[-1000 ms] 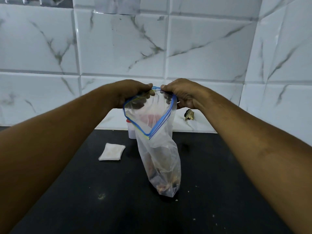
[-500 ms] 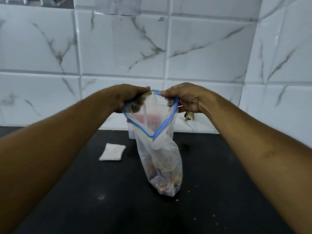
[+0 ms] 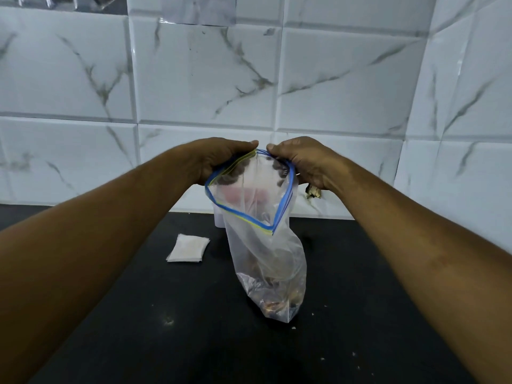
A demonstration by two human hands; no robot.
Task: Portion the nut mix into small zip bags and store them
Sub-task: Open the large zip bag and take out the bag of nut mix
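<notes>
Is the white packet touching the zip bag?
Apart. The head view shows black counter between the white packet and the zip bag.

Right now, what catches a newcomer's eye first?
Centre frame, a clear plastic zip bag with a blue and yellow seal gapes open, its rim pinched by the left hand and right hand. Brown nut mix sits in its bottom, down at the black countertop. A small white packet lies left of it.

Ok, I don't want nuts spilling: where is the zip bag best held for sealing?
Likely the blue zip strip, pinched from both sides as the left hand and right hand do: its mouth gapes upward and nuts weigh the bottom.
</notes>
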